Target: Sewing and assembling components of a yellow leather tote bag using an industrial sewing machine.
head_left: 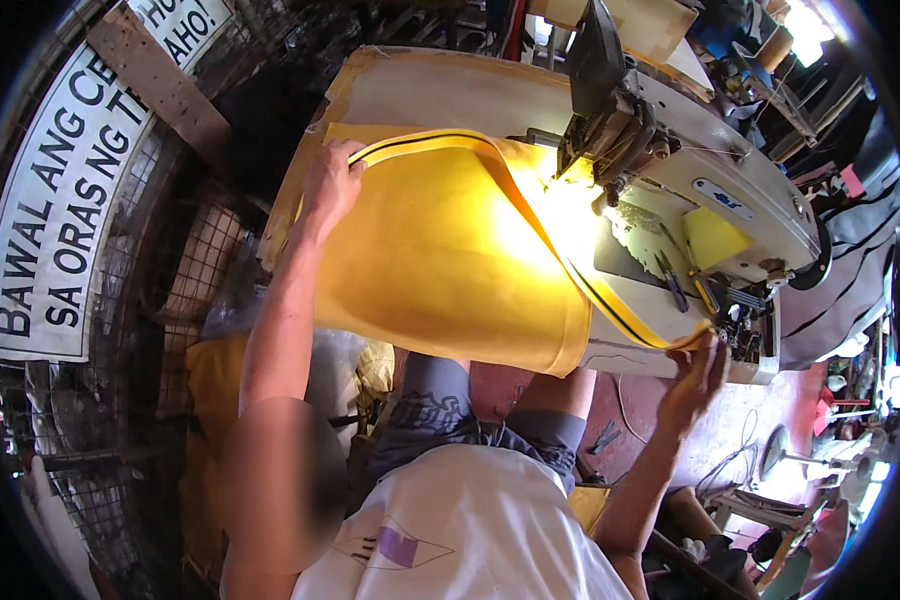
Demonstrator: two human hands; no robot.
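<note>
A large yellow fabric panel (420, 260) lies over the sewing machine's table and hangs past its near edge. Across it runs a long yellow strip (598, 292) with a black line along its middle, bent in an arch and partly twisted. At the panel's far left corner, my left hand (334, 185) pinches one end of this strip. My right hand (700, 375) grips the other end at the table's near right edge, fingers closed. Between the hands, the strip passes just left of the lit needle area of the sewing machine (705, 170).
Scissors or snips (672, 282) and other small tools lie on the machine bed beside a yellow piece (715, 238). A wire mesh wall with a sign (65, 215) stands at left. On the right floor are loose cords and a fan (775, 455).
</note>
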